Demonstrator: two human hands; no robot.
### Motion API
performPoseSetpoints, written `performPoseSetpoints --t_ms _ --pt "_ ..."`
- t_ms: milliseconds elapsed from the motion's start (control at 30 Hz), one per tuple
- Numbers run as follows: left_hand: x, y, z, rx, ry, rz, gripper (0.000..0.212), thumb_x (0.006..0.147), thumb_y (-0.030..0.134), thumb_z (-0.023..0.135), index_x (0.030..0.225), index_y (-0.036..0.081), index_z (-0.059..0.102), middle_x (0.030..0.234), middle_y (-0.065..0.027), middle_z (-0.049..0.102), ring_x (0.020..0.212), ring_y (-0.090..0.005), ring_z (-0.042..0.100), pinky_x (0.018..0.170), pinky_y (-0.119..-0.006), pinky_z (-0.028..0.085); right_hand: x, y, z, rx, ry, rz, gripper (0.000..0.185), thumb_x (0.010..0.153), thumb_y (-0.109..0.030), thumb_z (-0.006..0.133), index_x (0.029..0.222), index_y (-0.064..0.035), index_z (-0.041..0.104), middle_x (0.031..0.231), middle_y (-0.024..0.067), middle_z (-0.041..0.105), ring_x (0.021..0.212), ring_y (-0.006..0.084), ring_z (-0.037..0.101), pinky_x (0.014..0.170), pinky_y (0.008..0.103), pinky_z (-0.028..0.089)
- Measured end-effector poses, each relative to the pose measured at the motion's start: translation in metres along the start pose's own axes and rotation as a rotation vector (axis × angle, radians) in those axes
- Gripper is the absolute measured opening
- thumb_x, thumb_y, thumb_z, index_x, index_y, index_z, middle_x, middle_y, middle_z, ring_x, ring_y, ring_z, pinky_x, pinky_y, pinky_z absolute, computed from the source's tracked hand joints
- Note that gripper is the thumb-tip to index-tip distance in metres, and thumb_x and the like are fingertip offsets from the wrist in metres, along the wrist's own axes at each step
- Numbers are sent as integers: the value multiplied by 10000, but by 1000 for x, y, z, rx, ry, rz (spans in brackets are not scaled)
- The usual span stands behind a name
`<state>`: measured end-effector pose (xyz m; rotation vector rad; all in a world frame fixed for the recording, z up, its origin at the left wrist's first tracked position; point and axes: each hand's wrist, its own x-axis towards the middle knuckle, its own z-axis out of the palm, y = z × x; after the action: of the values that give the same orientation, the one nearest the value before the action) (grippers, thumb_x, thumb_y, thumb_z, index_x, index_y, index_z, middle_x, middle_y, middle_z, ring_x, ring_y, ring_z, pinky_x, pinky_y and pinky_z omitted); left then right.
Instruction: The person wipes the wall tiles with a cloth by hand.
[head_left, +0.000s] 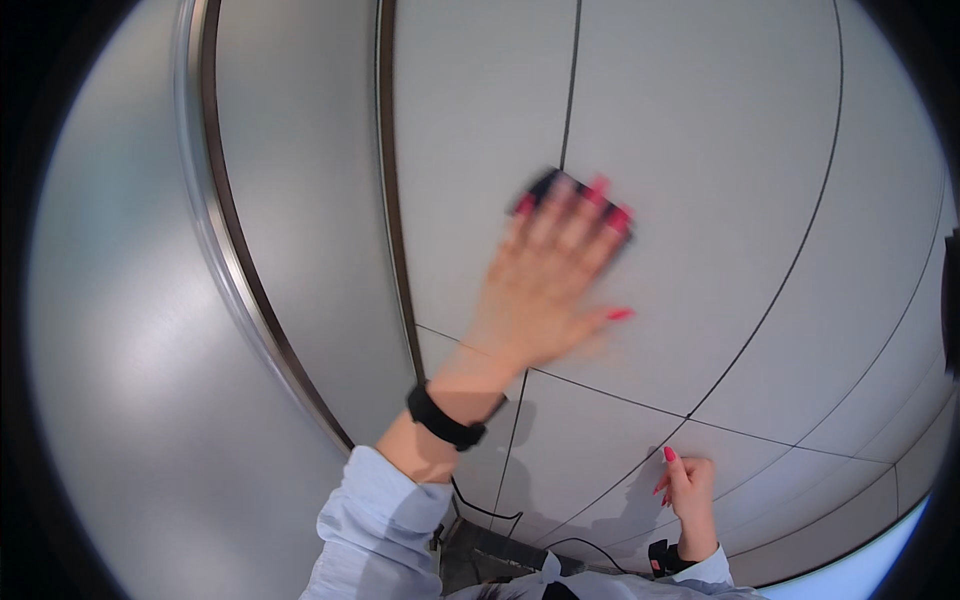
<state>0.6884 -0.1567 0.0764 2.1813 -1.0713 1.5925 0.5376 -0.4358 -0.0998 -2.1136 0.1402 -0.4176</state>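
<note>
My left hand (544, 277), blurred, lies palm down with fingers spread over a dark, flat pad or cloth (546, 184), pressing it on a light grey wall panel (690, 195). The pad shows around the fingertips and covers part of a dark seam; its exact kind cannot be made out. The fingernails are bright pink-red, and a black band circles the left wrist. Lower right, my right hand (688, 484) is raised in front of the panels with its fingers curled. Nothing shows in it. A black band with a small device sits on that wrist.
Brushed metal panels (300, 187) with dark vertical edges and a pale bent strip stand on the left. Thin dark cables (487, 511) hang near the dark floor (480, 551) at the bottom. A dark object (951, 304) juts in at the right rim.
</note>
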Motion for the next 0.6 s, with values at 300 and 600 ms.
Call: performPoseSetpoints --t_ms 300,600 --pt "-14 -77 -27 79 212 -335 867 923 400 556 1551 28 87 1619 -187 70 1497 -366 52 1181 -531 63 -1 -7 2 35 -34 -17 652 988 -409 522 513 29 609 385 49 483 309 120 450 333 259 342" --pt "12 62 8 -189 24 -112 1119 719 691 655 1538 74 210 1610 -194 106 1473 -415 101 1147 -578 130 4 2 7 116 -8 34 635 974 -401 553 501 20 610 392 48 496 321 116 459 344 273 345"
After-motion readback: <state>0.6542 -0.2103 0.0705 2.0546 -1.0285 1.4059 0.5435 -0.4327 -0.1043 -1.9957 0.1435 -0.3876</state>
